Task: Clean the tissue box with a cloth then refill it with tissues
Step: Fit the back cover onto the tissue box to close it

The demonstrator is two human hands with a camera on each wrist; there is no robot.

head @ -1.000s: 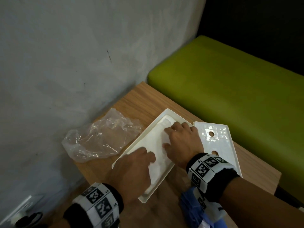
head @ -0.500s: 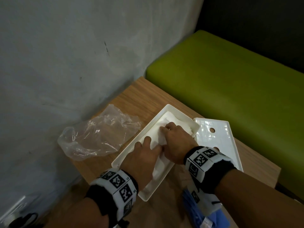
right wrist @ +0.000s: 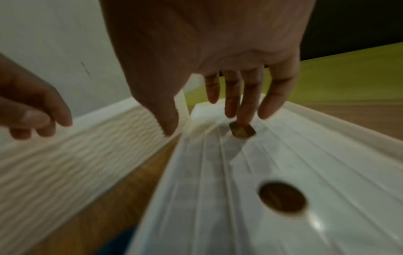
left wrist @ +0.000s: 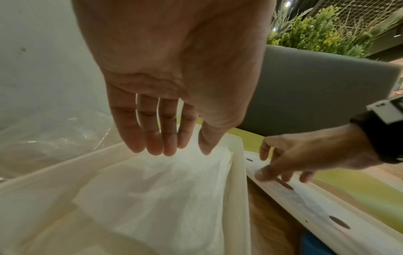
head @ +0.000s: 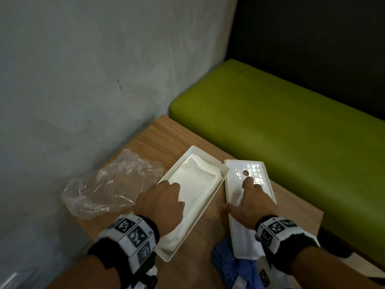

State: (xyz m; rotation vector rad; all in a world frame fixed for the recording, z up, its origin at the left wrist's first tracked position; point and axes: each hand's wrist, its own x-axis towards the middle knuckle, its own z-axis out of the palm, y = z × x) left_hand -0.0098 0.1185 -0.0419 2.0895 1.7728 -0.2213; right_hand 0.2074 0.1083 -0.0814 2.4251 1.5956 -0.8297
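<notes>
Since the blue cloth [head: 231, 265] lies bunched at the near table edge, wiping looks finished. One left hand [head: 159, 203] rests with straight, loosely spread fingers on the tissues [head: 193, 180], a soft white stack that crushes easily, filling the single box tray [head: 216, 185] mid-table. One right hand [head: 249, 202] spreads over the one lid [head: 260, 170] just beside it; light, stiff and likely slick, it is best gripped by its long rims. One crumpled plastic bag [head: 108, 184] lies farther left.
</notes>
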